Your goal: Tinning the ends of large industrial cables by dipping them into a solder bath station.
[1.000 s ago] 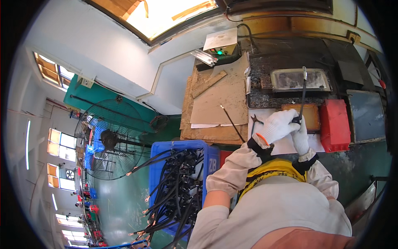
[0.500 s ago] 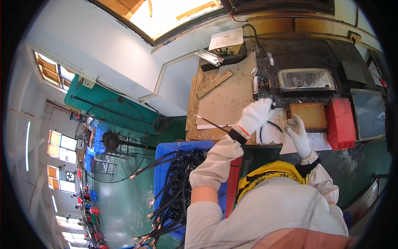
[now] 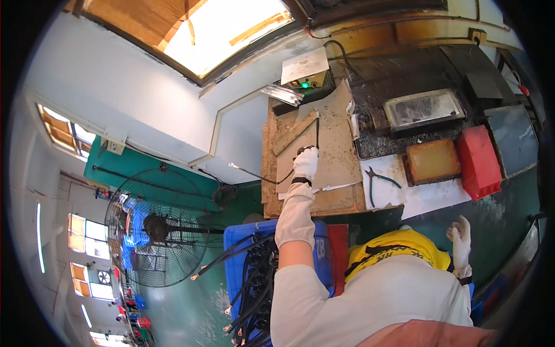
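Observation:
My left hand (image 3: pixel 306 163), in a white glove, is closed around a black cable (image 3: pixel 317 134) above the cardboard-covered left part of the bench. One end of the cable points away from me; a thin dark length (image 3: pixel 257 175) with a metal tip runs out to the left of the hand. My right hand (image 3: pixel 460 238), also gloved, is held low by my right side, off the bench, its fingers apart and nothing seen in them. A pair of pliers (image 3: pixel 378 180) with dark handles lies on white paper between the hands.
A blue crate (image 3: pixel 234 254) full of black cables with ring lugs stands below the bench. On the bench are a wooden strip (image 3: pixel 293 135), a metal-framed tray (image 3: pixel 425 110), an amber block in a tray (image 3: pixel 433 162), a red bin (image 3: pixel 480 162) and a control box (image 3: pixel 312 81). A large fan (image 3: pixel 156 228) stands left.
My left hand has moved left with the cable, over the cardboard. My right hand has drawn back from beside the amber block to my right side. The pliers are now in full view.

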`<action>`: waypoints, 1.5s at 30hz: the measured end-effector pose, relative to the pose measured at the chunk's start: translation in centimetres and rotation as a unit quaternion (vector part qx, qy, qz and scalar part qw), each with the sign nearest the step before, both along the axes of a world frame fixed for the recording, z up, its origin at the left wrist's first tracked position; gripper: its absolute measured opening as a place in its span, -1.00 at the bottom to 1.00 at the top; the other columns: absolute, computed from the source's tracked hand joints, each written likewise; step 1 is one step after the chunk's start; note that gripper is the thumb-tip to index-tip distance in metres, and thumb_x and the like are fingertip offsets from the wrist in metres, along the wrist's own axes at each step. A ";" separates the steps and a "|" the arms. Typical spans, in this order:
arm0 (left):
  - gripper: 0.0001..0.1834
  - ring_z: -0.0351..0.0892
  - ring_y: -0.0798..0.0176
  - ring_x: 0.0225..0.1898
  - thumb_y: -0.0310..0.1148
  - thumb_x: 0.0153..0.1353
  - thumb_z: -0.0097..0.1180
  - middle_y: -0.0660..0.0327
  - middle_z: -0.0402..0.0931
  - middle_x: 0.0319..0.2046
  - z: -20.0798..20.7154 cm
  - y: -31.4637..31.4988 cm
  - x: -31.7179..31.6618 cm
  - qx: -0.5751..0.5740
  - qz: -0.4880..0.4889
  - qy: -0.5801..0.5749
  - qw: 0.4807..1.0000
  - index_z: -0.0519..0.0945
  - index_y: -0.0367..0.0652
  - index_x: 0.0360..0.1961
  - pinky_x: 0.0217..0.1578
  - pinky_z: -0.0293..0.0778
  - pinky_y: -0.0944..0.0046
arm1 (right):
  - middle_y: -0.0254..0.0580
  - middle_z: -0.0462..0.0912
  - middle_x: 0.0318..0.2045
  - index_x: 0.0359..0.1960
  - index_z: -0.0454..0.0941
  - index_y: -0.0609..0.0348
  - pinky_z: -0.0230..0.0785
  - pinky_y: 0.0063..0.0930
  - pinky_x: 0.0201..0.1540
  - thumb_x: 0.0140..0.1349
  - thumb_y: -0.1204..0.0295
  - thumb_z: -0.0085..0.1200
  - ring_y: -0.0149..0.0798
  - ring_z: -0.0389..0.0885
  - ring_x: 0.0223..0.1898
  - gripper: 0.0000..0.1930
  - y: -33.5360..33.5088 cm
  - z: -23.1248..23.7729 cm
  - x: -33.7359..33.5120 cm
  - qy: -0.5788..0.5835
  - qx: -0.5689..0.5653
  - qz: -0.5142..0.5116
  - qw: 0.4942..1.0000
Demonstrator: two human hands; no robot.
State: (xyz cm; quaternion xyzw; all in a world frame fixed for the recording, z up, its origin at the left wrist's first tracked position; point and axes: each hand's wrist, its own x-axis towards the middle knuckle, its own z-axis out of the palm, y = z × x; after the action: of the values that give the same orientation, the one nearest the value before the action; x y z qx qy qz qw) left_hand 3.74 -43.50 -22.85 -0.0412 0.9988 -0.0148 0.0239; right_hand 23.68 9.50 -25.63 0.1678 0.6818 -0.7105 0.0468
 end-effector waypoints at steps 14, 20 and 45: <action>-0.75 0.54 -0.11 -0.20 -0.36 0.21 -0.08 -0.08 0.43 -0.17 -5.1 -2.1 1.3 0.064 0.151 -0.034 0.986 0.34 -0.09 -0.08 -0.26 0.51 0.00 | -0.17 0.44 -0.20 0.26 0.12 0.09 0.42 -0.60 -0.17 0.29 0.49 -0.12 -0.45 0.45 -0.30 -0.51 2.2 -0.6 4.0 -0.069 0.113 -0.079 0.988; -0.64 0.52 -0.18 -0.17 -0.33 0.10 0.06 -0.09 0.38 -0.10 -6.9 -3.7 2.2 0.117 0.166 -0.001 0.979 0.34 -0.05 -0.06 -0.21 0.47 -0.07 | -0.17 0.46 -0.20 0.26 0.13 0.09 0.43 -0.58 -0.14 0.30 0.46 -0.12 -0.44 0.46 -0.28 -0.52 1.9 0.9 2.5 -0.059 0.123 -0.050 0.989; -0.73 0.51 -0.06 -0.20 -0.16 0.16 0.01 0.05 0.51 -0.26 9.0 22.5 13.4 0.341 0.179 0.084 0.919 0.51 -0.06 -0.19 -0.19 0.42 0.06 | -0.13 0.49 -0.26 -0.27 0.54 0.22 0.36 -0.43 -0.20 0.01 0.63 0.11 -0.17 0.49 -0.22 -0.79 -11.0 14.2 -13.7 0.331 0.073 0.506 0.793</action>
State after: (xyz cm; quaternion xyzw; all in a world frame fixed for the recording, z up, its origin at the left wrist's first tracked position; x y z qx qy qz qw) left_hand 17.15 -20.98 -13.89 -0.2093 0.9177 0.3345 -0.0456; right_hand 10.01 -1.51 -11.42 -0.4440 0.6930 -0.5455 0.1584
